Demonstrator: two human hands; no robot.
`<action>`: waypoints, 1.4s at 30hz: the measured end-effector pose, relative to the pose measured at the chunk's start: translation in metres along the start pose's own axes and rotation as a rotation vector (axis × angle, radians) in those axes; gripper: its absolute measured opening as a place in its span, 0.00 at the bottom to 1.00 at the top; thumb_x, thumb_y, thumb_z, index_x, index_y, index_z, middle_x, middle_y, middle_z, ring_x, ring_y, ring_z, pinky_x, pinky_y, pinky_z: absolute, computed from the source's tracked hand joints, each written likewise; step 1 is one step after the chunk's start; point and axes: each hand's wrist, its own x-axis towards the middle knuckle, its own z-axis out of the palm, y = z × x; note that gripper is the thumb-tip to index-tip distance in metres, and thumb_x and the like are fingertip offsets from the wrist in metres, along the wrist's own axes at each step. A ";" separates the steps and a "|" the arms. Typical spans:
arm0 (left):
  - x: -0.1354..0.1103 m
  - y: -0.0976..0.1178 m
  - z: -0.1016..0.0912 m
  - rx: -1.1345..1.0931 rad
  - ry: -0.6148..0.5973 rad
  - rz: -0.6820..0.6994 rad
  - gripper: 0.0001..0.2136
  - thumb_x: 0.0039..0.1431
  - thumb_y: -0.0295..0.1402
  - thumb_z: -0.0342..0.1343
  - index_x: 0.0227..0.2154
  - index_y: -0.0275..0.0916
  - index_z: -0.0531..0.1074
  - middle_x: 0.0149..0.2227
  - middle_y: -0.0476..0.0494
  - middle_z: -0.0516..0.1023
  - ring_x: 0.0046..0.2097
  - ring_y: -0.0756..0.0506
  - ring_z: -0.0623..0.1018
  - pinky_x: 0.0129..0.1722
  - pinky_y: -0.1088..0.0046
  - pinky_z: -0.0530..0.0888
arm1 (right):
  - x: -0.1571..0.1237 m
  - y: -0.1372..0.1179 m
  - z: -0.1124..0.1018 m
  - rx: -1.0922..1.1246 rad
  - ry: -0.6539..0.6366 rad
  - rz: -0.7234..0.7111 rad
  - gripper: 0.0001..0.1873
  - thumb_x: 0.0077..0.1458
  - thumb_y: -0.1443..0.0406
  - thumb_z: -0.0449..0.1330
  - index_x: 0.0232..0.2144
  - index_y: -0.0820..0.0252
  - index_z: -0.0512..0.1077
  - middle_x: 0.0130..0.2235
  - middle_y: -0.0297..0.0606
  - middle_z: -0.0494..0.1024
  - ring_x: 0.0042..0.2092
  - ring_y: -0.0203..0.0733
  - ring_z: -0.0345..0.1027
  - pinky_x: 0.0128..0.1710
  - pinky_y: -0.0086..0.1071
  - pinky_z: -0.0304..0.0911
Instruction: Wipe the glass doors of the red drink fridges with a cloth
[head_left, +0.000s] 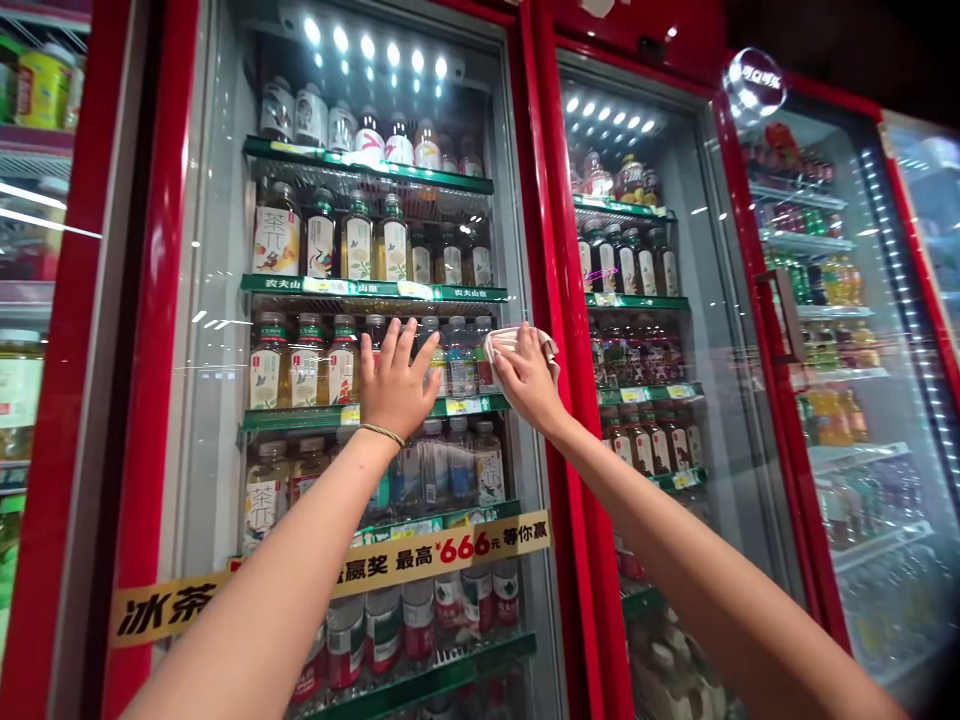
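Observation:
Straight ahead is a red-framed drinks fridge with a closed glass door [217,360]. My left hand [399,385] is raised in front of the glass with its fingers spread, and nothing is in it. Whether it touches the pane I cannot tell. A thin band [384,434] circles my left wrist. At the right side of the same door, my right hand [529,380] holds a folded pale cloth [504,342] against the glass by the red frame [559,330]. Part of the cloth lies hidden beneath my fingers and palm.
Behind the glass, several bottles [277,228] line green-edged shelves [375,289]. A gold printed strip [517,540] crosses the door below my hands. More fridges stand to the right, one with a dark handle [780,315]. Another shelf unit [37,300] is at the far left.

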 end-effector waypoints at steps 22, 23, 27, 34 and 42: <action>-0.004 -0.001 0.006 0.003 -0.031 0.039 0.24 0.70 0.37 0.47 0.67 0.42 0.63 0.72 0.35 0.58 0.73 0.33 0.59 0.72 0.39 0.53 | -0.011 -0.016 -0.005 -0.307 0.051 0.076 0.26 0.72 0.67 0.41 0.68 0.57 0.61 0.72 0.46 0.59 0.74 0.46 0.46 0.68 0.47 0.58; -0.005 -0.001 0.006 -0.008 -0.034 0.079 0.24 0.70 0.36 0.48 0.67 0.43 0.64 0.71 0.36 0.61 0.73 0.34 0.60 0.72 0.40 0.54 | -0.012 -0.016 -0.006 -0.350 0.050 0.053 0.26 0.72 0.68 0.41 0.67 0.57 0.63 0.71 0.46 0.61 0.73 0.47 0.49 0.67 0.46 0.58; -0.007 -0.001 0.008 -0.020 -0.061 0.233 0.22 0.69 0.32 0.48 0.64 0.45 0.68 0.68 0.39 0.68 0.70 0.36 0.65 0.71 0.46 0.60 | -0.002 -0.015 -0.022 -0.493 -0.078 -0.108 0.25 0.70 0.69 0.46 0.65 0.51 0.66 0.60 0.45 0.73 0.57 0.47 0.65 0.57 0.41 0.63; -0.006 0.000 0.007 -0.015 -0.050 0.236 0.21 0.69 0.32 0.49 0.63 0.43 0.69 0.67 0.37 0.69 0.70 0.36 0.66 0.70 0.45 0.62 | 0.018 -0.030 -0.061 -0.807 -0.379 0.053 0.29 0.68 0.72 0.39 0.69 0.72 0.55 0.50 0.57 0.74 0.45 0.47 0.70 0.37 0.35 0.67; -0.006 -0.001 0.007 -0.016 -0.042 0.239 0.21 0.70 0.32 0.48 0.63 0.43 0.69 0.66 0.37 0.69 0.69 0.35 0.67 0.69 0.45 0.63 | 0.022 -0.045 -0.071 -0.936 -0.558 0.130 0.32 0.66 0.74 0.40 0.71 0.76 0.51 0.52 0.64 0.74 0.41 0.47 0.78 0.35 0.36 0.70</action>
